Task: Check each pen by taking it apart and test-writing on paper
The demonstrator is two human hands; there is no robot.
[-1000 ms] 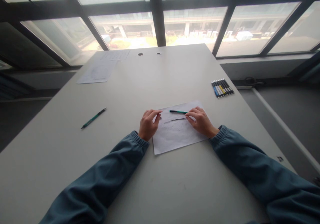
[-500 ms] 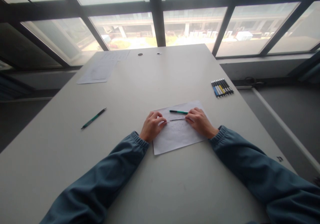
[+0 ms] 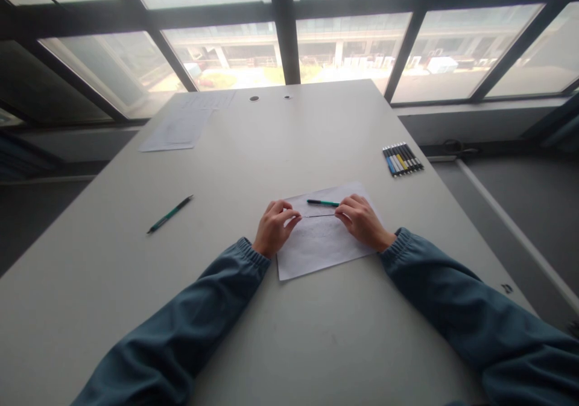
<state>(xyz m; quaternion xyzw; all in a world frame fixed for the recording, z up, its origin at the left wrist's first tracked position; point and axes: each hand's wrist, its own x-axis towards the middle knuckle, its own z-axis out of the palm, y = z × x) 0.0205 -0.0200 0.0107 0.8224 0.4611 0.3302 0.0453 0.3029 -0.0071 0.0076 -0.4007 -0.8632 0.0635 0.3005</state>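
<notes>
A thin dark pen refill spans the gap between my two hands, just over a white sheet of paper. The thumb and fingertips of my right hand pinch its right end. My left hand has thumb and forefinger pressed together at a tiny pale piece in line with the refill's left end; whether it is part of the refill I cannot tell. A green pen barrel with a black end lies behind the refill, its right end hidden by my right hand.
A green pen lies on the white table to the left. Several pens in a row lie near the right edge. More paper sheets are at the far left, below the windows. A small dark object is at the right edge.
My left fingertips have risen slightly, bringing the pale piece level with the refill's left end. My right hand has hardly moved, and the green barrel stays where it was.
</notes>
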